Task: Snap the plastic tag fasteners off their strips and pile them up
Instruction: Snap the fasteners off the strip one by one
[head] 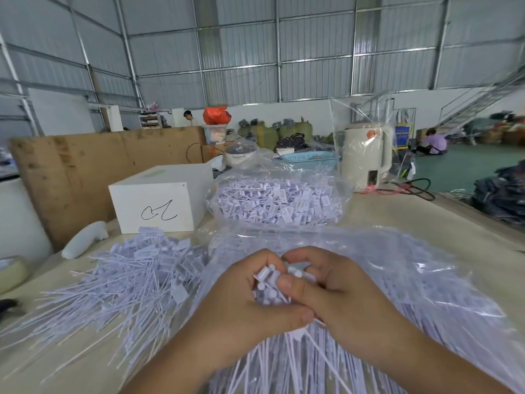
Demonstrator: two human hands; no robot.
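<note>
Both hands meet at the lower middle around a bunch of white plastic tag fasteners (270, 282). My left hand (244, 302) grips the bunch from the left, thumb across the bottom. From the right, my right hand (329, 285) holds the same bunch, its thumb pressed on the heads. The long thin tails fan out below my wrists. A loose pile of fasteners (133, 274) lies on the table to the left. Under my hands spreads a clear plastic bag (412, 274) of fasteners.
Behind stands a second clear bag (278, 200) full of fasteners. A white box (159, 206) with a scribble sits at back left, a white handheld tool (85, 243) beside it. A cream kettle (366, 157) in plastic is at back right. Tape roll (12, 273) at left edge.
</note>
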